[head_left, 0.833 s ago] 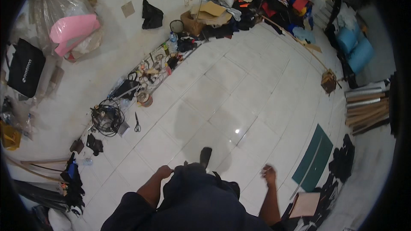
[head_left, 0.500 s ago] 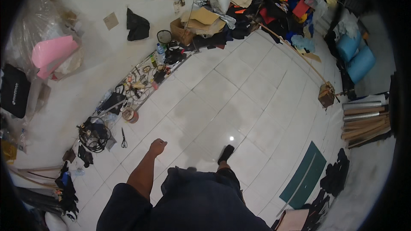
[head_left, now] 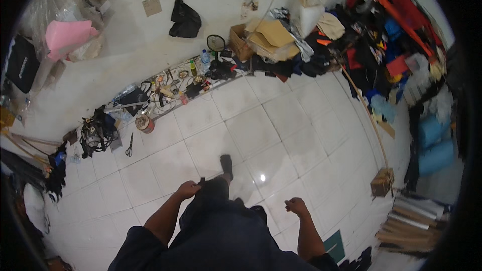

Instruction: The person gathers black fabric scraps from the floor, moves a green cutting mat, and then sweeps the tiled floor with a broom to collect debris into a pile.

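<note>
My left hand (head_left: pixel 188 189) is closed, held low beside my dark shorts. A small dark piece shows at its fingertips; I cannot tell whether the hand grips it or it is part of the shorts. My right hand (head_left: pixel 297 206) hangs over the tiled floor on the right, its fingers curled together. Anything inside those fingers is hidden or too small to name. Ahead of my body one foot in a dark sock (head_left: pixel 226 163) is on the tiles. A pair of scissors (head_left: pixel 130 145) lies on the floor to the left, apart from my left hand.
Along the left wall stand a round tin (head_left: pixel 144 124), a coil of black cables (head_left: pixel 98 133), bottles and small tools. Cardboard (head_left: pixel 271 40) and a heap of clothes and fabric (head_left: pixel 369 45) fill the back. A long stick (head_left: pixel 365 108) reaches a wooden block (head_left: pixel 382 181) beside blue rolls (head_left: pixel 436 158).
My view has turned to the right and my foot has stepped forward. My right hand has come into view. My left hand now sits closer to my shorts.
</note>
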A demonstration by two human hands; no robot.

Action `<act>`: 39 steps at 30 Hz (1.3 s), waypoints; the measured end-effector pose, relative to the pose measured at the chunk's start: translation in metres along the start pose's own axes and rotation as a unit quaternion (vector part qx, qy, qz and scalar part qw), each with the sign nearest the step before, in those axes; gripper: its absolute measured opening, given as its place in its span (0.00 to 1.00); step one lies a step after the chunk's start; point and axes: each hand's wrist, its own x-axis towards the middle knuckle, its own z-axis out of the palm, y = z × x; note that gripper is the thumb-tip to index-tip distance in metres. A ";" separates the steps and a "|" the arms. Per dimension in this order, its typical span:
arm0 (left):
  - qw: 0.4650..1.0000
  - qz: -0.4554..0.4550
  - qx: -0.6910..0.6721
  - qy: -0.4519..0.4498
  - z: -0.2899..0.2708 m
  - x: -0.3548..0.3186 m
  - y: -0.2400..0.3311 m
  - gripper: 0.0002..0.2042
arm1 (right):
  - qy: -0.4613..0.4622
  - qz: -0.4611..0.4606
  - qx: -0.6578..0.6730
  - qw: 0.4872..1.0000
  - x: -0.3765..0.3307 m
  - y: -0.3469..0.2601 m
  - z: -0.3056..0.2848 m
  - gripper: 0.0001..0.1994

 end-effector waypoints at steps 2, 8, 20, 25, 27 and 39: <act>1.000 -0.025 -0.017 -0.008 -0.004 0.020 0.017 0.22 | 0.051 -0.049 -0.091 0.993 0.046 -0.035 -0.031 0.15; 1.000 -0.009 0.026 0.004 -0.034 0.130 0.055 0.20 | 0.035 -0.196 -0.182 0.963 0.159 -0.171 -0.046 0.17; 0.977 0.028 -0.106 0.182 -0.203 0.301 0.255 0.18 | -0.131 -0.386 -0.369 0.835 0.291 -0.370 -0.138 0.24; 0.988 -0.113 -0.095 0.048 -0.138 0.347 0.272 0.24 | -0.214 -0.353 -0.424 0.806 0.366 -0.462 -0.183 0.20; 0.993 -0.072 -0.029 0.092 -0.089 0.361 0.264 0.23 | -0.187 -0.385 -0.475 0.769 0.380 -0.515 -0.206 0.19; 0.958 0.092 -0.229 -0.149 -0.127 0.393 0.364 0.17 | -0.480 -0.301 -0.521 0.638 0.461 -0.615 -0.224 0.18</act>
